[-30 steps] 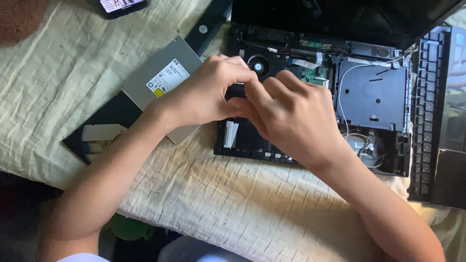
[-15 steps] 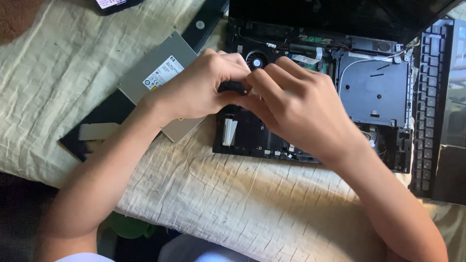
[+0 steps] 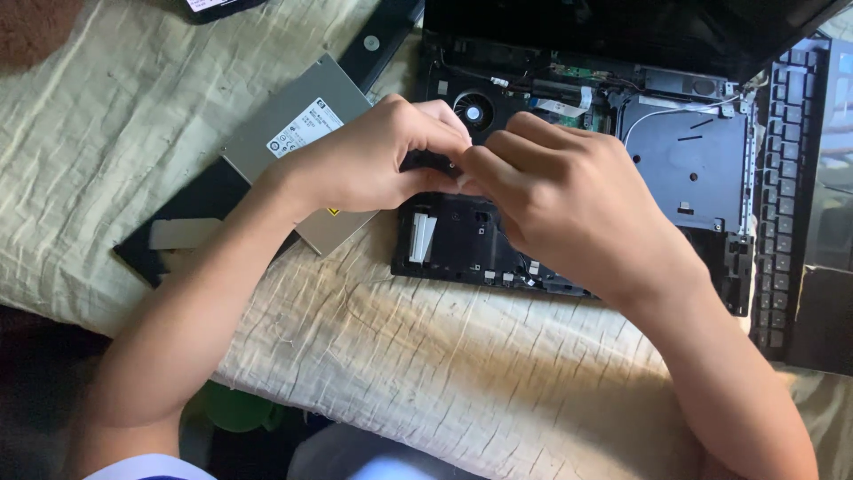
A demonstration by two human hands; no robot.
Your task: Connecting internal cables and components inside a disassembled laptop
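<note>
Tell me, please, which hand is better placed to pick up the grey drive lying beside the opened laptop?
Left hand, probably: it hovers over the grey drive; the right hand lies further away, over the laptop chassis.

One camera, up on the person's head, looking down

It looks almost straight down and sits close, so the left hand and right hand fill the middle. The open laptop base lies just under and past the hands. There is no second view.
</note>
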